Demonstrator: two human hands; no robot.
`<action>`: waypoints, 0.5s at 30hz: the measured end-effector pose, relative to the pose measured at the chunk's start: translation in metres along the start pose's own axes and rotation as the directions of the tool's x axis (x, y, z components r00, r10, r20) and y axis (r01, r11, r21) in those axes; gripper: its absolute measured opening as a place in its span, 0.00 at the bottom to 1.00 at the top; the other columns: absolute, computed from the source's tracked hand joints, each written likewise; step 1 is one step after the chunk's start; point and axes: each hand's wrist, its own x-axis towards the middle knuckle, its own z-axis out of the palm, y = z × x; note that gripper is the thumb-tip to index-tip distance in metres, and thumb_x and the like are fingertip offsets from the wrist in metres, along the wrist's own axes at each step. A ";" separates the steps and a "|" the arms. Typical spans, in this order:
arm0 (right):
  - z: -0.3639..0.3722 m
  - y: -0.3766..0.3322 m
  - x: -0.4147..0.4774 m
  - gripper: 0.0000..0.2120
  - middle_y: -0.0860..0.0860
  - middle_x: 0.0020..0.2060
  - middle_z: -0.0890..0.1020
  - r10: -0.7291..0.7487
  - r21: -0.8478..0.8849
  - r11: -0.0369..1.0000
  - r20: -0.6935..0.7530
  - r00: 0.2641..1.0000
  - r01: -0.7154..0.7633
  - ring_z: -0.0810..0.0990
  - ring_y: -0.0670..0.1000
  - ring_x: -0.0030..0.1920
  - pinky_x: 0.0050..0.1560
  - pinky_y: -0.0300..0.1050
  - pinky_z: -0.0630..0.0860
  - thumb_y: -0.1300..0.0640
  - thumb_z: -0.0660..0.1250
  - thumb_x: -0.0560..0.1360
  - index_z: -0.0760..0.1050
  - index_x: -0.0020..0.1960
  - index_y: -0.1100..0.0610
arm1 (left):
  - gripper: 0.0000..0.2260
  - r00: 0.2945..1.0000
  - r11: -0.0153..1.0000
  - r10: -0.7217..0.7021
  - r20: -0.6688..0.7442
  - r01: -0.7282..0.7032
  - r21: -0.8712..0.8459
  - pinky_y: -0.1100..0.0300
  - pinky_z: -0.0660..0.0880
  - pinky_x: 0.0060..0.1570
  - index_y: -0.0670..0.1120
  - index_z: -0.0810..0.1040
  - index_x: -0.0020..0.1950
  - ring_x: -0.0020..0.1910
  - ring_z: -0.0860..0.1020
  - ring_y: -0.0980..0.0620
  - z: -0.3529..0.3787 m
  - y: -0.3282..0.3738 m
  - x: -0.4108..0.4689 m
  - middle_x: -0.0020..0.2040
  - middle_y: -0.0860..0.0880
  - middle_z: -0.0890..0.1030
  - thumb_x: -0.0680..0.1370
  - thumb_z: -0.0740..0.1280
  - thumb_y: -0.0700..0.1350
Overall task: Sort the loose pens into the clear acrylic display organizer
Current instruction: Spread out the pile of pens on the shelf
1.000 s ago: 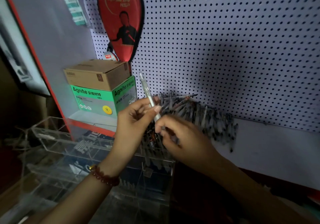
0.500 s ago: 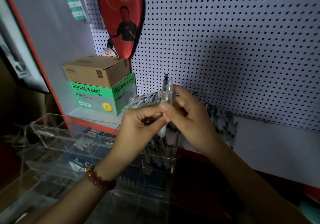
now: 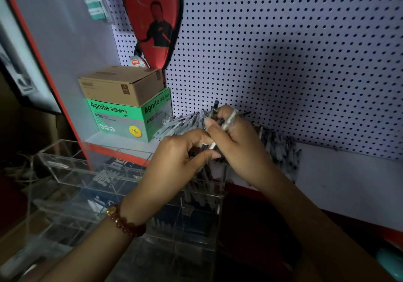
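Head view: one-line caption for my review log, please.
The left hand and right hand hold pens above the clear acrylic organizer; loose pen pile behind.

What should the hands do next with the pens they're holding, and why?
Probably lower the bunch of clear and dark pens into the clear acrylic organizer below. The right hand and left hand both grip the bunch just above the organizer's right-hand compartment, where some pens seem to stand already.

Glossy clear acrylic organizer (image 3: 69, 170), matt cardboard box (image 3: 122, 85) (brown, taped), translucent plastic pens (image 3: 181, 122)
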 end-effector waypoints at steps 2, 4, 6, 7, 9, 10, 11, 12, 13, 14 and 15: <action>0.000 -0.001 0.000 0.13 0.44 0.25 0.65 0.009 -0.001 1.000 0.009 1.000 -0.009 0.64 0.42 0.27 0.31 0.46 0.63 0.48 0.58 0.76 0.60 0.36 0.47 | 0.06 1.000 1.000 -0.012 -0.003 0.012 0.006 0.51 0.74 0.36 0.55 0.75 0.44 0.35 0.79 0.52 0.001 -0.001 -0.001 0.35 0.52 0.80 0.71 0.70 0.51; 0.000 -0.003 -0.001 0.13 0.44 0.25 0.64 0.027 0.017 0.999 0.006 1.000 -0.027 0.64 0.43 0.27 0.30 0.47 0.63 0.49 0.59 0.75 0.59 0.35 0.47 | 0.07 1.000 1.000 -0.006 -0.022 0.006 -0.010 0.51 0.74 0.38 0.53 0.72 0.42 0.36 0.80 0.54 0.003 0.002 -0.001 0.37 0.55 0.80 0.70 0.70 0.48; 0.000 -0.005 -0.001 0.12 0.43 0.25 0.66 0.029 0.031 0.999 0.000 1.000 -0.029 0.64 0.43 0.27 0.30 0.48 0.63 0.50 0.59 0.74 0.59 0.35 0.48 | 0.11 0.999 1.000 0.003 -0.041 -0.004 -0.023 0.58 0.75 0.38 0.54 0.69 0.41 0.37 0.79 0.57 0.005 0.005 -0.001 0.37 0.59 0.79 0.69 0.71 0.47; 0.000 -0.005 -0.001 0.11 0.43 0.25 0.67 0.024 0.030 0.999 -0.007 1.000 -0.023 0.65 0.43 0.26 0.30 0.46 0.63 0.51 0.59 0.74 0.60 0.35 0.48 | 0.13 0.998 1.000 0.005 -0.057 -0.006 -0.027 0.62 0.74 0.36 0.55 0.68 0.41 0.37 0.79 0.56 0.006 0.005 -0.001 0.36 0.58 0.78 0.68 0.73 0.46; -0.002 -0.006 0.000 0.09 0.43 0.25 0.69 0.013 0.027 1.000 -0.033 0.999 -0.012 0.67 0.43 0.26 0.30 0.44 0.64 0.52 0.59 0.73 0.63 0.35 0.48 | 0.18 0.997 0.999 0.009 -0.079 -0.012 -0.037 0.68 0.70 0.33 0.55 0.67 0.40 0.36 0.78 0.56 0.008 0.004 -0.002 0.34 0.55 0.78 0.66 0.77 0.44; -0.002 -0.005 0.000 0.08 0.44 0.26 0.70 0.009 0.034 0.999 -0.042 0.999 -0.008 0.69 0.44 0.27 0.30 0.44 0.66 0.53 0.58 0.74 0.64 0.36 0.48 | 0.18 0.997 0.999 0.008 -0.075 -0.011 -0.046 0.68 0.70 0.33 0.53 0.67 0.39 0.35 0.78 0.56 0.008 0.003 -0.002 0.34 0.54 0.79 0.66 0.77 0.43; -0.003 -0.005 -0.001 0.07 0.45 0.27 0.70 0.006 0.044 0.999 -0.040 0.999 -0.004 0.70 0.44 0.27 0.30 0.45 0.67 0.54 0.58 0.74 0.66 0.38 0.50 | 0.17 0.998 0.999 0.006 -0.069 -0.009 -0.053 0.67 0.70 0.33 0.52 0.68 0.39 0.35 0.78 0.56 0.009 0.002 -0.002 0.34 0.54 0.79 0.66 0.77 0.44; -0.002 -0.005 -0.001 0.05 0.46 0.28 0.72 0.001 0.061 0.998 -0.025 1.000 0.001 0.71 0.44 0.28 0.31 0.46 0.68 0.55 0.58 0.75 0.68 0.40 0.51 | 0.16 0.998 0.998 0.003 -0.068 -0.007 -0.061 0.67 0.70 0.33 0.52 0.68 0.39 0.35 0.78 0.57 0.009 0.000 -0.003 0.34 0.54 0.79 0.67 0.76 0.45; -0.001 -0.005 -0.001 0.04 0.46 0.29 0.73 -0.009 0.084 0.996 -0.004 1.000 0.009 0.72 0.44 0.29 0.32 0.47 0.70 0.56 0.58 0.76 0.70 0.43 0.52 | 0.15 0.998 0.997 -0.003 -0.068 -0.002 -0.071 0.68 0.69 0.33 0.53 0.67 0.39 0.35 0.77 0.59 0.010 -0.001 -0.003 0.34 0.55 0.78 0.67 0.75 0.46; 0.000 -0.005 -0.002 0.05 0.46 0.30 0.74 -0.025 0.108 0.994 0.009 1.000 0.024 0.72 0.45 0.29 0.32 0.48 0.71 0.56 0.57 0.76 0.71 0.44 0.53 | 0.16 0.998 0.996 -0.012 -0.065 0.006 -0.086 0.70 0.69 0.34 0.54 0.66 0.40 0.35 0.77 0.60 0.010 -0.001 -0.004 0.35 0.56 0.78 0.67 0.74 0.47; 0.001 -0.006 -0.003 0.06 0.47 0.31 0.74 -0.045 0.123 0.991 0.001 0.999 0.044 0.73 0.46 0.30 0.33 0.49 0.71 0.56 0.57 0.77 0.71 0.44 0.53 | 0.16 0.998 0.994 -0.022 -0.057 0.016 -0.107 0.70 0.70 0.36 0.54 0.66 0.41 0.36 0.78 0.61 0.009 0.000 -0.005 0.36 0.56 0.78 0.67 0.74 0.48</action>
